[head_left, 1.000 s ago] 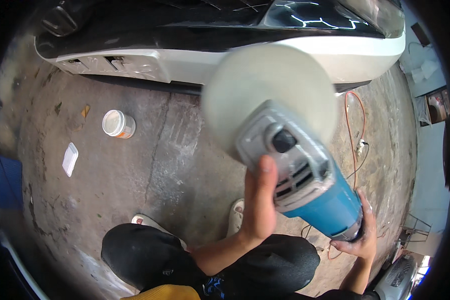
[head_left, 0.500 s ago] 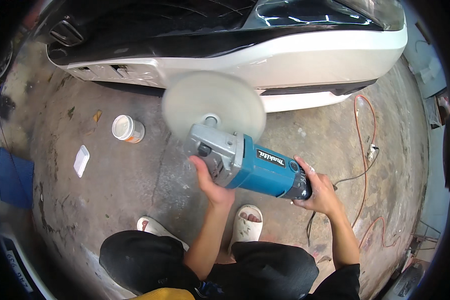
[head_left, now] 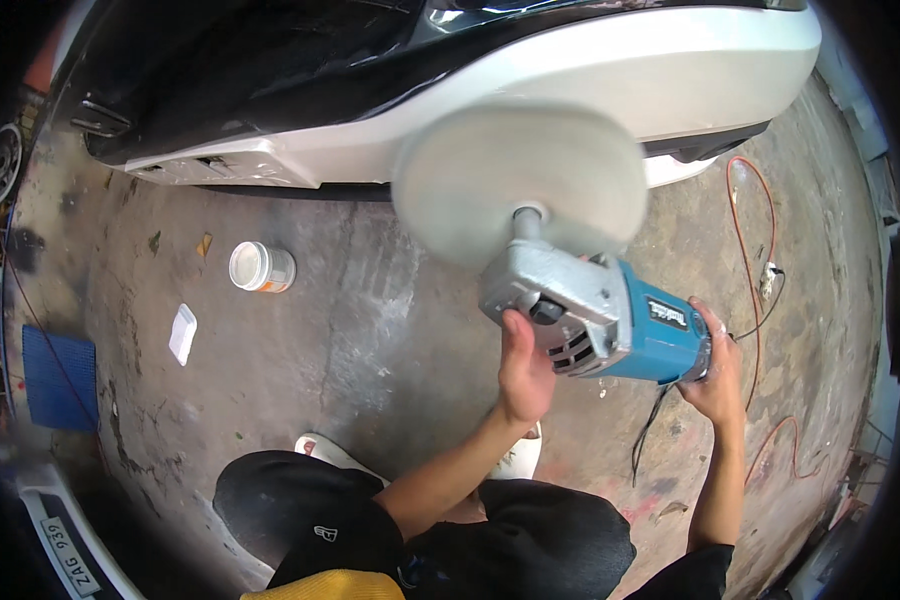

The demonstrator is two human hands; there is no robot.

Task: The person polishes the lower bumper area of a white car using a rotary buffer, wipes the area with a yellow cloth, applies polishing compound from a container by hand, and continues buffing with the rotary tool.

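At the left, a blue mat [head_left: 58, 378] is lying on the stained concrete floor [head_left: 355, 365], and a white tray [head_left: 182, 334] and an open white tub [head_left: 262, 267] are resting farther right. Beyond them, a black-and-white car bumper [head_left: 690, 85] is spanning the top. The left hand [head_left: 526, 372] is gripping the polisher's grey head, thumb uppermost, its fingers mostly hidden; the right hand [head_left: 718, 365] is clasping the rear end of the blue polisher [head_left: 660, 325]. An orange cord [head_left: 754, 300] is looping at the right.

The bumper's lower edge is bordering bare floor between the tub and the polisher. The round pad [head_left: 510, 180] is overlapping that edge in view; whether it is touching, I cannot tell.

Compared with half a second ago, the polisher is sitting farther right of the tub, and the pad is still blurring.
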